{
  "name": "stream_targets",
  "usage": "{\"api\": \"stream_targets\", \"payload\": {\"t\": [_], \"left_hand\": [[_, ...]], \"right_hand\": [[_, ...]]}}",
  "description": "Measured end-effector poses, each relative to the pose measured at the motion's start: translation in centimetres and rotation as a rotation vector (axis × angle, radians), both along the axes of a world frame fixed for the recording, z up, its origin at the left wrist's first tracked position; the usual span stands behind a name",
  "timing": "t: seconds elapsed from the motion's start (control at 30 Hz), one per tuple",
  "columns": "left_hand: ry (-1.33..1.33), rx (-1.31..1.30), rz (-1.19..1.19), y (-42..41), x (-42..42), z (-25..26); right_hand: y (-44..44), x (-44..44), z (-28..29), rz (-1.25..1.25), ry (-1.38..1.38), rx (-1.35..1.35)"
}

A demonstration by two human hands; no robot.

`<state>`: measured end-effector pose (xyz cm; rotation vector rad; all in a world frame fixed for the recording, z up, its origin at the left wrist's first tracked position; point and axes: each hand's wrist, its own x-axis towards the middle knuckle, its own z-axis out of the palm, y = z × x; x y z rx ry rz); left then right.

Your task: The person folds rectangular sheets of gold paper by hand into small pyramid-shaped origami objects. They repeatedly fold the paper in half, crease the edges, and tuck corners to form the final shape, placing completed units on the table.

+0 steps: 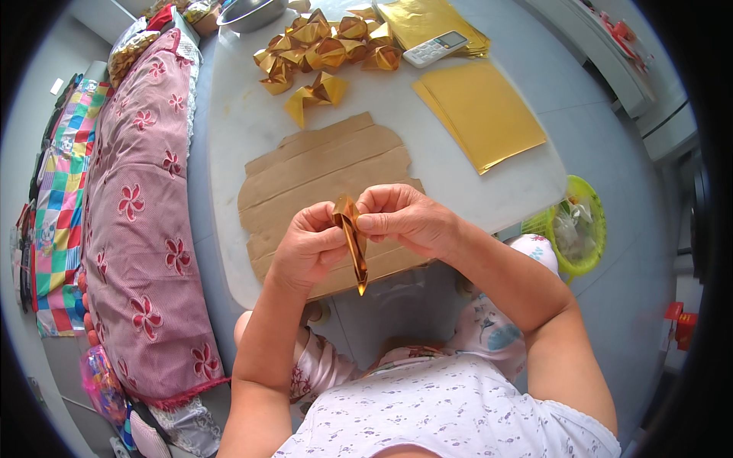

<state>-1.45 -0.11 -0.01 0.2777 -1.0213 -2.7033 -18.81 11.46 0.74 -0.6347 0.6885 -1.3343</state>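
Between my two hands is a narrow folded piece of gold foil paper point(356, 252), its pointed end hanging down towards me. My left hand point(312, 243) pinches its left side with thumb and forefinger. From the other side, my right hand point(404, 220) grips it near the top, also between thumb and fingers. Both hands are above a flattened sheet of brown cardboard point(326, 166) with ragged edges. Beyond the cardboard lies a heap of folded gold paper pieces point(326, 51), one of them point(315, 97) lying nearer than the rest.
The white table point(229, 114) carries a stack of gold paper sheets point(481, 114), another stack point(424, 23) and a white remote control point(435, 48). A metal bowl point(252, 14) stands at the far edge. A yellow-green basket point(598, 229) stands right; a pink cloth-covered piece of furniture point(143, 240) is left.
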Motion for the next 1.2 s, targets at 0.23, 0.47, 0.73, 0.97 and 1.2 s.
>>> {"api": "stream_targets", "payload": {"t": [0.23, 0.47, 0.73, 0.97, 1.2], "left_hand": [[0.087, 0.062, -0.091, -0.4, 0.4, -0.2], [0.111, 0.232, -0.126, -0.2, -0.1, -0.4], [0.165, 0.236, -0.073, 0.4, 0.0, 0.2], [0.166, 0.188, -0.052, 0.9, -0.1, 0.0], [0.172, 0.196, -0.003, 0.7, -0.8, -0.2]], "right_hand": [[0.5, -0.6, 0.6, 0.136, -0.239, -0.003], [0.9, 0.1, 0.6, 0.092, -0.352, -0.011], [0.4, -0.2, -0.1, 0.087, -0.464, -0.101], [0.5, 0.3, 0.0, 0.062, -0.46, -0.082], [0.4, -1.0, -0.9, -0.018, -0.406, -0.134]]}}
